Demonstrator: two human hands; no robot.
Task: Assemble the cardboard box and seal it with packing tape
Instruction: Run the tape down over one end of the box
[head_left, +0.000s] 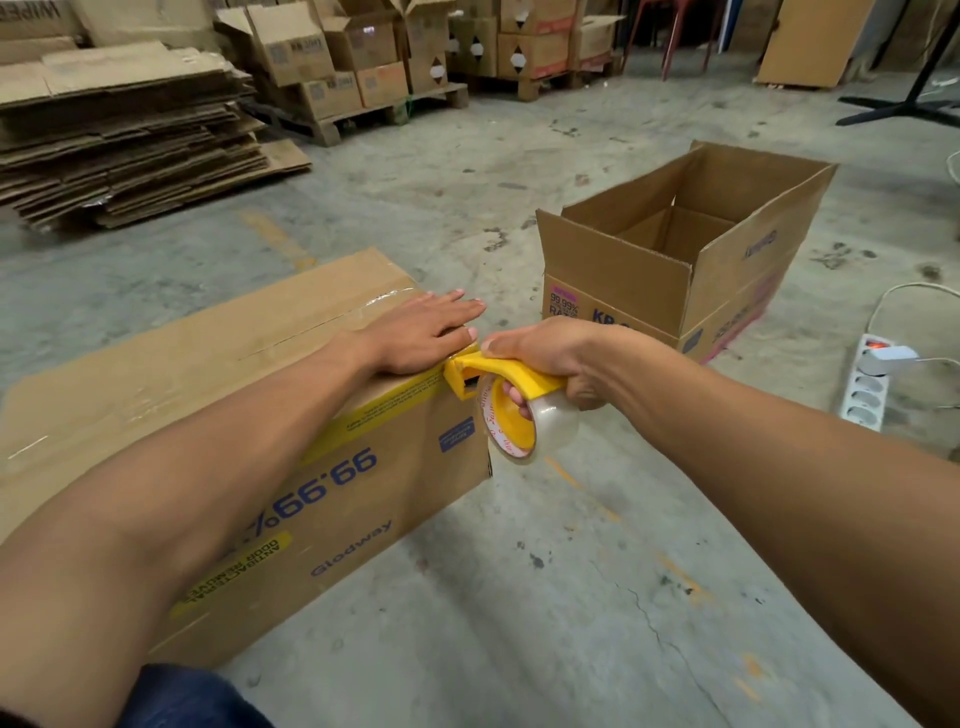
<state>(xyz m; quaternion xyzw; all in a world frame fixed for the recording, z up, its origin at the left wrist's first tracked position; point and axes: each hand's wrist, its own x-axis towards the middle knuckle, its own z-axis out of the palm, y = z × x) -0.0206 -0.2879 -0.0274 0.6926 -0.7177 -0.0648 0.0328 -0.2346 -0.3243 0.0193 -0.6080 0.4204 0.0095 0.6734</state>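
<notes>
Head view: left hand (415, 332) lies flat, fingers spread, on the closed cardboard box (218, 395) standing on the concrete floor (519, 597); right hand (550, 358) grips the yellow tape dispenser (498, 395) at the box's top edge.

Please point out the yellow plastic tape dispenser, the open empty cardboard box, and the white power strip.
yellow plastic tape dispenser (511, 375): head view, on its handle.
open empty cardboard box (618, 280): head view, on its near wall.
white power strip (866, 391): head view, on its socket face.
</notes>
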